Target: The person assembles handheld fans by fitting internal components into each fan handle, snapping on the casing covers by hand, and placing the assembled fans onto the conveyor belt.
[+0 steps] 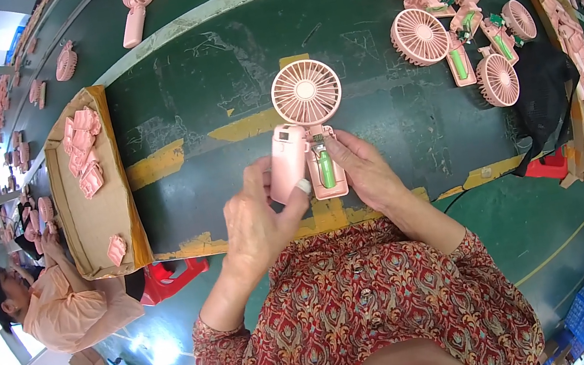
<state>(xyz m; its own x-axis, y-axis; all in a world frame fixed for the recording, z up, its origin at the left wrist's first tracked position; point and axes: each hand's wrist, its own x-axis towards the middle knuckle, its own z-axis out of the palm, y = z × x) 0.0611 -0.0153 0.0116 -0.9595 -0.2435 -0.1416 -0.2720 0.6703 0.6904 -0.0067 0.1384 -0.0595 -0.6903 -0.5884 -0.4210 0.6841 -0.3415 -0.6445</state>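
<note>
A pink handheld fan (307,94) lies in front of me with its round grille pointing away. Its handle is uncovered and shows a green battery (326,168) and a small circuit board. My right hand (368,171) grips the right side of that handle, thumb on its upper part. Between the fingers and thumb of my left hand (251,215) is a pink handle cover (288,164) with a small window near its top. The cover is held upright, just left of the handle. A white wrap shows on my left thumb.
On the left a cardboard tray (88,235) holds several pink parts (83,149). Several fans with uncovered handles (455,33) lie at the back right, beside a black cloth bag (540,96). Another box of pink parts (579,79) stands farther right. A co-worker (53,301) sits at far left.
</note>
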